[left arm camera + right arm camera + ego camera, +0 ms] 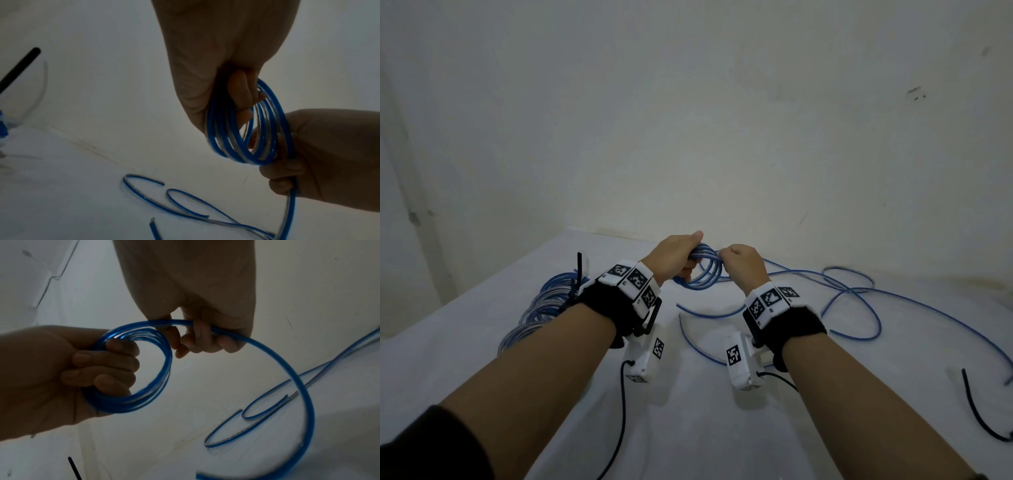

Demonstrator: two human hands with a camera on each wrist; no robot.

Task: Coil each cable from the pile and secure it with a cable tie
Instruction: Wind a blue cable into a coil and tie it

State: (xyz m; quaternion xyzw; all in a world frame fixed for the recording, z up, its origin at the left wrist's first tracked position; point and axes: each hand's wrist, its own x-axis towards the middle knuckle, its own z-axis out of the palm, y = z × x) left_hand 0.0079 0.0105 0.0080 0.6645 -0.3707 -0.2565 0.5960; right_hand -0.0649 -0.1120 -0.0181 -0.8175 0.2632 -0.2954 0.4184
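- Head view first: a white bench [688, 428] fills the lower frame and meets a bare, scuffed pale wall [722, 120] at its far edge.
- Loose blue cable [859, 291] sprawls over the right half of the bench, its long run trailing right and near from the hands.
- Finished coils [544, 305], blue and clear, lie in a row on the left; a black cable tie [578, 277] stands up from them.
- Another black tie [976, 411] lies at the near right edge.
- A small coil [703, 265] is held above the bench near the far edge, between both hands.
- Left hand [677, 255] has its fingers [107, 360] curled through the coil, clamping its loops together.
- Right hand [743, 262], touching the coil's right side, grips the feeding strand [267, 350] in curled fingers [205, 339].
- Judging by this, the slack lies right of the coil, so the right hand is nearer to draw it in for the next loop.
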